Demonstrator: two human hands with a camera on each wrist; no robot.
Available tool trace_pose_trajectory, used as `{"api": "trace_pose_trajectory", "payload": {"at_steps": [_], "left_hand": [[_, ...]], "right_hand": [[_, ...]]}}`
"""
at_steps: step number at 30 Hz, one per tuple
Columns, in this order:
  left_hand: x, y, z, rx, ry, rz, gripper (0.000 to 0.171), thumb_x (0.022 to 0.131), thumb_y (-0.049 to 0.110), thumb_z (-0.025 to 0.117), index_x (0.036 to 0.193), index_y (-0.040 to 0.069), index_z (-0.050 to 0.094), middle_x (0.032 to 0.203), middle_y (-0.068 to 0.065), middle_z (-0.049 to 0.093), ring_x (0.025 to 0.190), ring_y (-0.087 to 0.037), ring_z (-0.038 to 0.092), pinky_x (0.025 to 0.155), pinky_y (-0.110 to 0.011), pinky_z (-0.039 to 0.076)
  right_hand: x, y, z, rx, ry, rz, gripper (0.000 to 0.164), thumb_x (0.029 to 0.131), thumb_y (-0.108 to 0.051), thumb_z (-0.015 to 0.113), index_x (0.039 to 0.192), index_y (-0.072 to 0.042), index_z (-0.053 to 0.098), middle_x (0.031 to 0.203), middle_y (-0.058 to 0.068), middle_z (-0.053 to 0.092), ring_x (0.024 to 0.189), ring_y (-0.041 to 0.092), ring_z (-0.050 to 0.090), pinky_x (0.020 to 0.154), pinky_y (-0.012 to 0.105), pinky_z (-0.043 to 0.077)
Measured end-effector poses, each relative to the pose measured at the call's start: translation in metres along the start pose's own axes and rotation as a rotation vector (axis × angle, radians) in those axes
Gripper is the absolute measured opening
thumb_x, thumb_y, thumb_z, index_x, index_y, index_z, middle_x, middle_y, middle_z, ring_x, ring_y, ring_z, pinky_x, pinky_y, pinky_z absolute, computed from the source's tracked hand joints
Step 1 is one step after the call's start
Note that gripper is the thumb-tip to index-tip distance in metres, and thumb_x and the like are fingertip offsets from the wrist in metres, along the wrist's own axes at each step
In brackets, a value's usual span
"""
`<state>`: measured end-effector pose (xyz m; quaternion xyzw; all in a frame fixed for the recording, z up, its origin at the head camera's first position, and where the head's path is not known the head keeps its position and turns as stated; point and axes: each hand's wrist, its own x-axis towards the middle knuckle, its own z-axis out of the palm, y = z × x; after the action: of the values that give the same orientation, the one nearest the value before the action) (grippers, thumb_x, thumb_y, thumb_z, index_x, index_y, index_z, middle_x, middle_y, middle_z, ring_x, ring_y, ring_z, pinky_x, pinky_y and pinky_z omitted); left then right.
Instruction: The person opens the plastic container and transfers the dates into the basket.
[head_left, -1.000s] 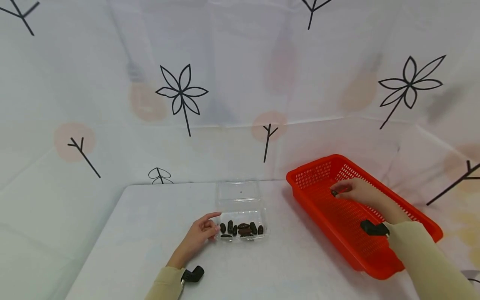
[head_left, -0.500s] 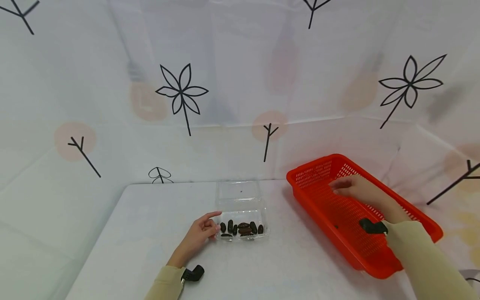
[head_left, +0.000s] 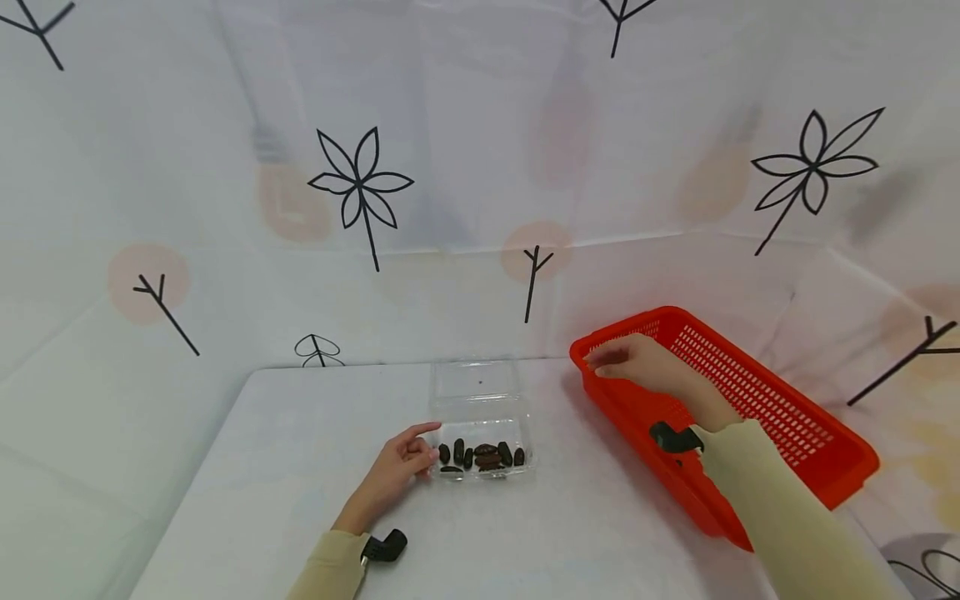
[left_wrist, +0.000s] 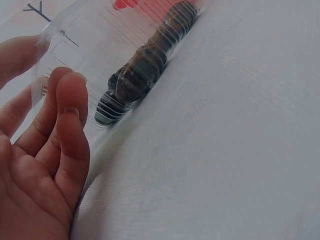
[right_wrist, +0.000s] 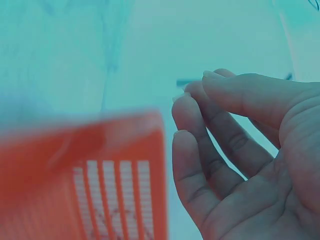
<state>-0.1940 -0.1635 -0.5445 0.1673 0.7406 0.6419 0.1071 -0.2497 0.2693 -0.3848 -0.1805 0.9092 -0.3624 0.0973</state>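
A clear plastic clamshell box point(head_left: 491, 432) stands on the table with its lid laid back. Several dark brown and greenish-black oblong pieces point(head_left: 487, 458) lie along its near side. At the box's left wall, my left hand point(head_left: 397, 471) holds the edge; in the left wrist view its fingertips point(left_wrist: 72, 92) are at the plastic. Over the far left corner of the red basket point(head_left: 611, 417) hovers my right hand point(head_left: 648, 367), fingers loosely bent. The right wrist view shows nothing between thumb and fingers, with the basket's rim beside them.
The slotted basket stands at a slant on the table's right side, partly covered by the right forearm point(head_left: 780, 517). Behind the white table point(head_left: 300, 433) hangs a printed cloth point(head_left: 450, 150). A black cable point(head_left: 922, 575) shows at the lower right.
My right hand let go of a dark piece, which dropped into the basket. It then moved left and slightly up to the basket's far left rim. The left hand stayed at the box.
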Motion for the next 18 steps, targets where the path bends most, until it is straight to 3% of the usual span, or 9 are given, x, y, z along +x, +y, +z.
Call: {"api": "trace_pose_trajectory", "payload": {"at_steps": [7, 14, 18], "left_hand": [[0.001, -0.001, 0.000, -0.010, 0.002, -0.008, 0.051, 0.096, 0.010, 0.068, 0.142, 0.001, 0.050, 0.081, -0.001, 0.059, 0.067, -0.012, 0.058, 0.065, -0.025, 0.050], [0.000, -0.001, 0.000, -0.010, -0.006, 0.009, 0.051, 0.097, 0.011, 0.066, 0.143, 0.001, 0.049, 0.082, -0.003, 0.059, 0.068, -0.011, 0.058, 0.066, -0.026, 0.051], [0.000, -0.001, 0.001, -0.014, -0.003, 0.013, 0.051, 0.096, 0.012, 0.067, 0.143, 0.001, 0.049, 0.082, -0.002, 0.059, 0.068, -0.010, 0.058, 0.066, -0.026, 0.052]], "right_hand": [[0.023, -0.027, 0.036, 0.056, -0.060, -0.019, 0.023, 0.095, -0.009, 0.066, 0.117, -0.009, 0.073, 0.107, 0.003, 0.071, 0.100, 0.022, 0.066, 0.086, 0.038, 0.054], [0.047, -0.038, 0.071, 0.074, -0.174, -0.121, 0.022, 0.094, -0.007, 0.066, 0.115, -0.006, 0.073, 0.107, 0.010, 0.071, 0.096, 0.020, 0.066, 0.086, 0.037, 0.054], [0.060, -0.045, 0.087, 0.075, -0.231, -0.131, 0.021, 0.093, -0.005, 0.067, 0.113, -0.006, 0.074, 0.104, 0.010, 0.072, 0.093, 0.018, 0.065, 0.084, 0.033, 0.054]]}}
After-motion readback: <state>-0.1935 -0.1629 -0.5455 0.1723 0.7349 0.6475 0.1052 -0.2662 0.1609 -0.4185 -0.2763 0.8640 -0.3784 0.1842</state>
